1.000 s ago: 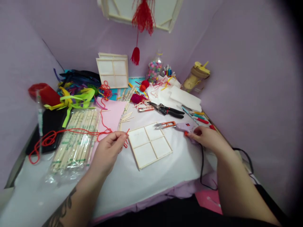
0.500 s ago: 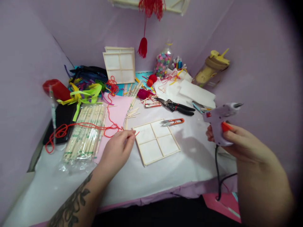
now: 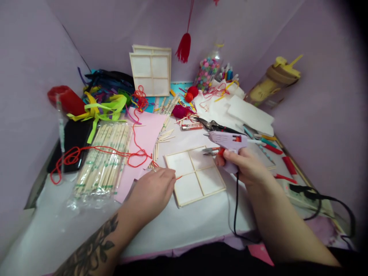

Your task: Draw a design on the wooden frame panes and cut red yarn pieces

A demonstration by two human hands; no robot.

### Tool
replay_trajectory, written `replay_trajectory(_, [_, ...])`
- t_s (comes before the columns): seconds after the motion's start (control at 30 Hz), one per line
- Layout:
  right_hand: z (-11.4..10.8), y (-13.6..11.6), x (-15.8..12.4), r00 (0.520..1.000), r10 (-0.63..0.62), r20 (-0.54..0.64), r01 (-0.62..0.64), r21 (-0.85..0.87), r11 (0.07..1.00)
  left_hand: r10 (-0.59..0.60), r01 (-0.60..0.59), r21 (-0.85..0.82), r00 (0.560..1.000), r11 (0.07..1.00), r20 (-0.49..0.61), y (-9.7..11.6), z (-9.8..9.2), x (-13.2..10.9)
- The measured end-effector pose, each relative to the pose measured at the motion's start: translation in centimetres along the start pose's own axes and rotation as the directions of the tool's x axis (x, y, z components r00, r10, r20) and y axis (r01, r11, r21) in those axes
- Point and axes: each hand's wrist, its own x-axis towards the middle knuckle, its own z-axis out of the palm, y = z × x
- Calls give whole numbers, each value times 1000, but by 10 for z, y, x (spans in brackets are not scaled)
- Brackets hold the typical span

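Observation:
My right hand is wrapped round a lilac hot glue gun, its nozzle pointing left above the table. My left hand pinches a red yarn, whose short end pokes out past the fingertips. That hand is at the left edge of a square stick frame with white paper panels, lying flat. Thread snips rest on the frame's far right corner, their handle partly hidden behind the glue gun. Behind the gun, black-handled pruning shears are partly covered.
Bagged chopsticks and pink paper lie left. Two more stick frames lean at the back, near a bottle of pom-poms. A power strip and a tumbler are on the right; a red tassel hangs above.
My right hand has brought the glue gun leftward to the frame, and its nozzle now points left instead of right. My left hand has moved slightly right and down, still pinching the yarn.

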Motion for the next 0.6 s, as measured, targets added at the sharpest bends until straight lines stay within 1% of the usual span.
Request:
replay_trajectory(0.07, [-4,5,2,1000,-1,-18,0,-47,999,10,-10,36,1000,999,23,0,1,1])
replay_trajectory(0.13, [-5,9,5,999,9,-48,-11,-47,999,25,-27,63,999,998,32,0,2,2])
replay_trajectory(0.2, [-3,13,10,988,-3,-153,-1,-25,1000,39,-42,81,999,996,36,0,3,2])
replay_trajectory(0.27, [-1,15,14,958,-45,-283,46,-2,999,43,-48,92,998,995,47,0,3,2])
replay_trajectory(0.3, [0,15,16,945,-68,-321,76,13,997,46,-50,94,998,994,51,-1,3,1])
replay_trajectory(0.33, [1,15,17,940,-83,-331,99,32,995,45,-50,94,998,994,51,-1,3,1])
replay_trajectory(0.4, [2,15,16,954,-93,-283,116,64,991,52,-56,84,997,995,50,0,3,0])
replay_trajectory(0.47, [3,13,12,972,-96,-215,112,62,992,67,-71,70,996,995,51,1,4,0])
replay_trajectory(0.6, [8,8,-2,983,-116,-139,113,-30,993,106,-108,35,992,994,62,5,5,0])
